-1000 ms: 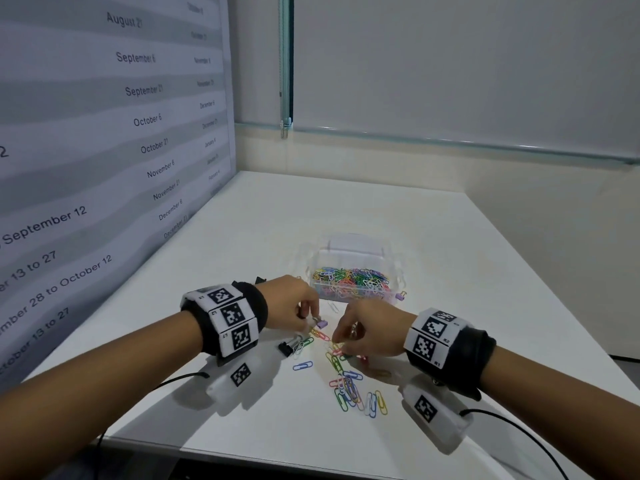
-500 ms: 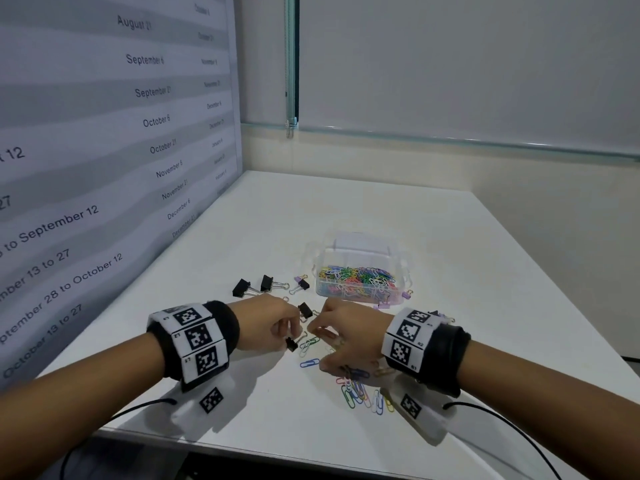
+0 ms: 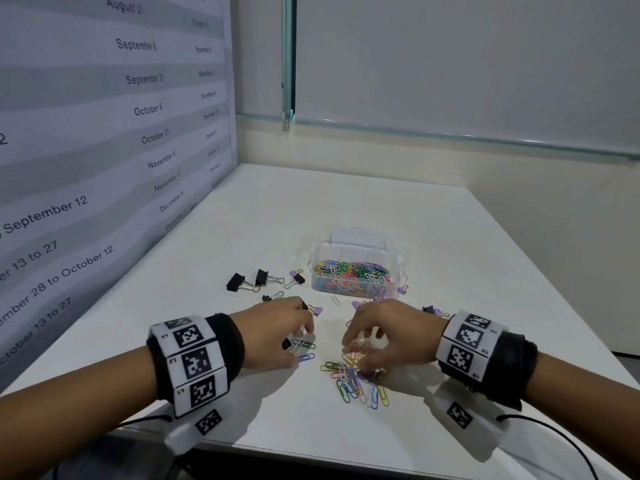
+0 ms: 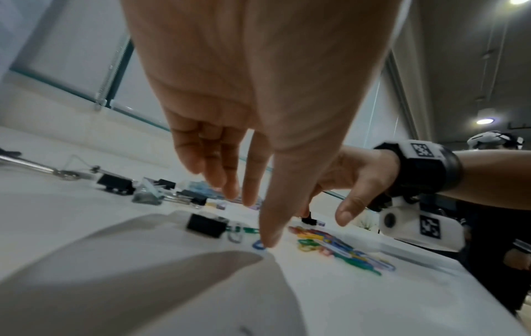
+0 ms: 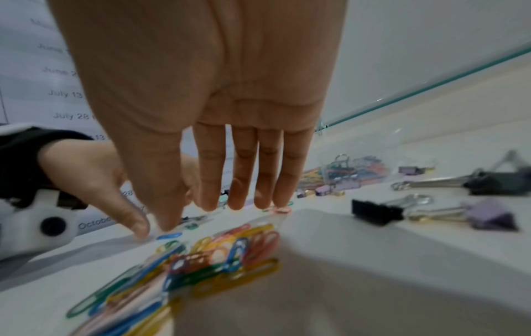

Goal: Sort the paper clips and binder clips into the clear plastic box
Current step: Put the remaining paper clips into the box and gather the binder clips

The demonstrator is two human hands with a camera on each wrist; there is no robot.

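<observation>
The clear plastic box [image 3: 356, 284], holding many coloured paper clips, stands mid-table. A loose pile of paper clips [image 3: 356, 379] lies near the front edge. My right hand [image 3: 353, 344] hovers over the pile [image 5: 215, 254] with straight fingers [image 5: 238, 200] pointing down and holds nothing. My left hand [image 3: 304, 336] is just left of it, also empty. Its thumb tip touches the table beside a blue paper clip [image 4: 258, 245]. A small black binder clip [image 4: 205, 225] lies by that hand. More black binder clips [image 3: 237, 282] and a purple binder clip [image 3: 298, 277] lie left of the box.
A wall poster with dates [image 3: 104, 150] runs along the table's left side. A purple binder clip [image 5: 491, 218] and black binder clips [image 5: 376, 211] lie to the right of my right hand. Small purple clips [image 3: 401, 289] sit by the box's front. Cables hang off the front edge.
The hands have drawn apart and their fingers have opened. The small black binder clip that was at my left fingertips now lies on the table.
</observation>
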